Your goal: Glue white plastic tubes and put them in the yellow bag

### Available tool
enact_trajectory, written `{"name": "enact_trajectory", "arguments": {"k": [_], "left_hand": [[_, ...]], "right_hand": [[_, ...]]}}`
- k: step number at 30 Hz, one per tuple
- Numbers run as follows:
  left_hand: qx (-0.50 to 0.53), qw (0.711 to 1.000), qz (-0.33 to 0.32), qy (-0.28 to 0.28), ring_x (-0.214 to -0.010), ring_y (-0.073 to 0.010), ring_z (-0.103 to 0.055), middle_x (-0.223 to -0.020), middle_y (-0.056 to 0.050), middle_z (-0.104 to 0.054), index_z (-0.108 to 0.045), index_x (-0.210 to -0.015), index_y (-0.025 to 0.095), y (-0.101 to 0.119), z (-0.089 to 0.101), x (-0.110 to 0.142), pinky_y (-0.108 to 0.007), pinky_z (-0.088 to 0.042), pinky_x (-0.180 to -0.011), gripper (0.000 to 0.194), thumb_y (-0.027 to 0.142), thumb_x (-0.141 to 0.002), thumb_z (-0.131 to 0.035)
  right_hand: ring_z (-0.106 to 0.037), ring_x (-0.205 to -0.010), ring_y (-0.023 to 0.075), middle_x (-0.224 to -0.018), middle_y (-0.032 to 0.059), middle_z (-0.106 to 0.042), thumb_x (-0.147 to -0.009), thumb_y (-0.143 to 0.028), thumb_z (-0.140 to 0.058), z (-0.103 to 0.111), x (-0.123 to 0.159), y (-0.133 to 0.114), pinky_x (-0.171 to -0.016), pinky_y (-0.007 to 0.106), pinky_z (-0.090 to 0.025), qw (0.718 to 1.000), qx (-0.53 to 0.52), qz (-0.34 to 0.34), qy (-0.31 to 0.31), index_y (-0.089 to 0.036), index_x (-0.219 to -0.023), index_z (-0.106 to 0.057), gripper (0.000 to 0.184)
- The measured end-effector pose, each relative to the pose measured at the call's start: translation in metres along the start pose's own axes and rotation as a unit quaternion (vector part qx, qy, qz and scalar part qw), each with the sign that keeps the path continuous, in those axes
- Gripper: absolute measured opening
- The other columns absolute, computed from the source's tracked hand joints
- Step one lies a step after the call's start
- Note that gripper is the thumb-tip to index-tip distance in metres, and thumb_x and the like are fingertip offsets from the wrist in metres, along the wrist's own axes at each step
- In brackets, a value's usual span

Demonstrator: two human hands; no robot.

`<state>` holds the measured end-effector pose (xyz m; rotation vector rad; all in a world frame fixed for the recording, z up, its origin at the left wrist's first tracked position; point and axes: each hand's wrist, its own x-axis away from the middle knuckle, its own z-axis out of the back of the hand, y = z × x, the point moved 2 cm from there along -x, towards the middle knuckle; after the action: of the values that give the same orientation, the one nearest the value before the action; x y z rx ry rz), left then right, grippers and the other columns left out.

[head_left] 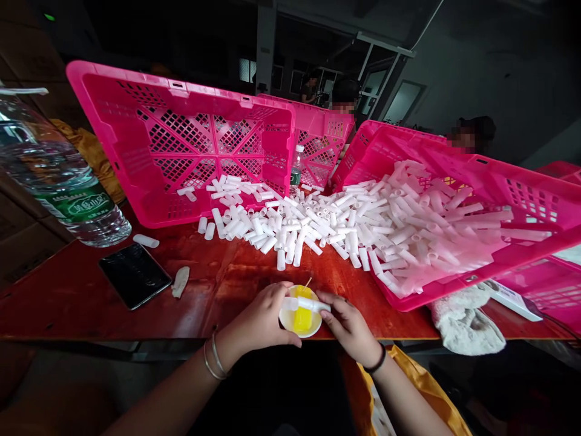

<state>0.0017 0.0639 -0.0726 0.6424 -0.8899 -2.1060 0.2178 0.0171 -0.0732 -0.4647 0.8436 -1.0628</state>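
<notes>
Between the left hand [258, 320] and right hand [354, 330], each gripping an end, a white tube [311, 304] crosses above a small dish [285, 321] bearing a yellow block [301, 324], while beyond, loose tubes [313, 224] stretch from a pink crate [411, 301] across the red table [204, 318].

A large clear bottle [75, 192] with a green label stands at the left end of the reddish counter [204, 266], and a dark-screened phone [135, 275] lies near its base. A small off-white scrap [180, 282] lies just right of the phone. Farther back, beside a pink crate [185, 160], stands a smaller bottle [296, 169]. At the right, a whitish cloth [469, 321] droops over the counter's front edge, next to a white oblong object [512, 300] that is partly hidden. Yellow-orange fabric [91, 154] shows behind the large bottle; a yellow sack [413, 390] shows below the counter. In the dim background are two heads, a more distant person [310, 89], a pillar [265, 54] and a pale window [247, 70].
</notes>
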Motion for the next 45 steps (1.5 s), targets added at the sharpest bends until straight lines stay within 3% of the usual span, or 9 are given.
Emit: {"name": "enact_trajectory", "arguments": {"k": [5, 11, 16, 21, 28, 32, 40, 42, 45], "left_hand": [[0.025, 0.999, 0.014, 0.016, -0.123, -0.0339, -0.047, -0.13, -0.012, -0.052, -0.044, -0.128, 0.023, -0.003, -0.002, -0.001, -0.051, -0.04, -0.103, 0.097, 0.036, -0.044, -0.091], [0.031, 0.999, 0.026, 0.017, -0.125, -0.0332, -0.045, -0.133, -0.013, -0.05, -0.043, -0.129, 0.023, -0.002, -0.001, 0.001, -0.05, -0.038, -0.105, 0.095, 0.033, -0.047, -0.089], [0.041, 0.999, 0.025, 0.017, -0.124, -0.0339, -0.045, -0.133, -0.013, -0.051, -0.044, -0.129, 0.023, -0.002, -0.001, 0.001, -0.051, -0.038, -0.104, 0.096, 0.033, -0.046, -0.089], [0.04, 0.999, 0.03, 0.012, -0.125, -0.0343, -0.045, -0.134, -0.014, -0.05, -0.043, -0.13, 0.023, 0.0, 0.004, -0.001, -0.051, -0.038, -0.104, 0.096, 0.032, -0.047, -0.089], [0.017, 1.0, -0.001, -0.01, -0.126, -0.0335, -0.043, -0.134, -0.015, -0.046, -0.042, -0.129, 0.021, -0.001, 0.012, -0.002, -0.05, -0.037, -0.106, 0.088, 0.041, -0.055, -0.085], [-0.047, 0.999, -0.015, 0.024, -0.118, -0.0257, -0.05, -0.122, -0.012, -0.055, -0.049, -0.118, 0.019, 0.007, 0.025, 0.001, -0.042, -0.043, -0.101, 0.029, 0.031, -0.092, -0.048], [-0.194, 0.973, -0.11, 0.055, -0.097, -0.0254, -0.057, -0.102, -0.009, -0.063, -0.058, -0.114, 0.022, 0.048, 0.044, 0.003, -0.042, -0.045, -0.092, 0.025, 0.024, -0.093, -0.046], [-0.185, 0.977, -0.104, 0.033, -0.094, -0.0252, -0.056, -0.097, -0.009, -0.062, -0.061, -0.107, 0.02, 0.06, 0.039, 0.006, -0.042, -0.045, -0.089, 0.022, 0.026, -0.093, -0.045], [-0.029, 0.994, -0.026, -0.105, -0.072, -0.0179, -0.054, -0.077, -0.003, -0.057, -0.06, -0.093, 0.016, 0.078, 0.021, 0.016, -0.029, -0.047, -0.068, 0.026, 0.032, -0.093, -0.04]], "right_hand": [[-0.062, -0.094, 0.0236, -0.098, 0.0098, -0.063, -0.089, -0.02, -0.055, 0.0, -0.003, 0.0, -0.081, 0.041, -0.054, 0.996, 0.031, 0.073, 0.038, -0.024, -0.097, -0.067, 0.015], [-0.064, -0.092, 0.0215, -0.099, 0.0092, -0.065, -0.092, -0.026, -0.053, -0.003, -0.004, 0.0, -0.079, 0.038, -0.056, 0.997, -0.074, -0.039, -0.008, -0.023, -0.119, -0.055, 0.028], [-0.061, -0.096, 0.0238, -0.099, 0.0101, -0.061, -0.089, -0.025, -0.056, -0.004, -0.004, -0.002, -0.083, 0.041, -0.054, 0.999, -0.006, 0.033, 0.035, -0.023, -0.098, -0.066, 0.014], [-0.065, -0.095, 0.0225, -0.102, 0.0102, -0.066, -0.091, -0.029, -0.053, -0.007, -0.002, 0.002, -0.082, 0.038, -0.056, 0.997, -0.063, -0.038, 0.014, -0.023, -0.114, -0.057, 0.024], [-0.061, -0.093, 0.0241, -0.098, 0.0083, -0.064, -0.086, -0.011, -0.054, -0.004, 0.0, 0.007, -0.082, 0.044, -0.053, 0.98, 0.107, 0.156, 0.054, -0.024, -0.097, -0.066, 0.021], [-0.064, -0.091, 0.0228, -0.098, 0.0093, -0.066, -0.089, -0.022, -0.056, -0.001, -0.004, -0.005, -0.078, 0.039, -0.055, 0.99, -0.022, 0.05, 0.13, -0.023, -0.1, -0.061, 0.012], [-0.065, -0.083, 0.0178, -0.092, 0.0075, -0.069, -0.091, -0.033, -0.056, 0.018, -0.014, -0.054, -0.074, 0.028, -0.054, 0.986, -0.139, -0.082, 0.04, -0.019, -0.099, -0.062, 0.017], [-0.06, -0.066, 0.0145, -0.075, 0.0039, -0.064, -0.093, -0.031, -0.05, 0.023, -0.015, -0.063, -0.061, 0.025, -0.051, 0.995, -0.072, -0.058, 0.033, -0.018, -0.086, -0.06, 0.018], [-0.05, -0.053, 0.0129, -0.058, 0.0, -0.053, -0.095, -0.025, -0.04, 0.028, -0.009, -0.079, -0.055, 0.025, -0.042, 0.993, 0.064, 0.076, 0.057, -0.019, -0.067, -0.051, 0.03]]}}
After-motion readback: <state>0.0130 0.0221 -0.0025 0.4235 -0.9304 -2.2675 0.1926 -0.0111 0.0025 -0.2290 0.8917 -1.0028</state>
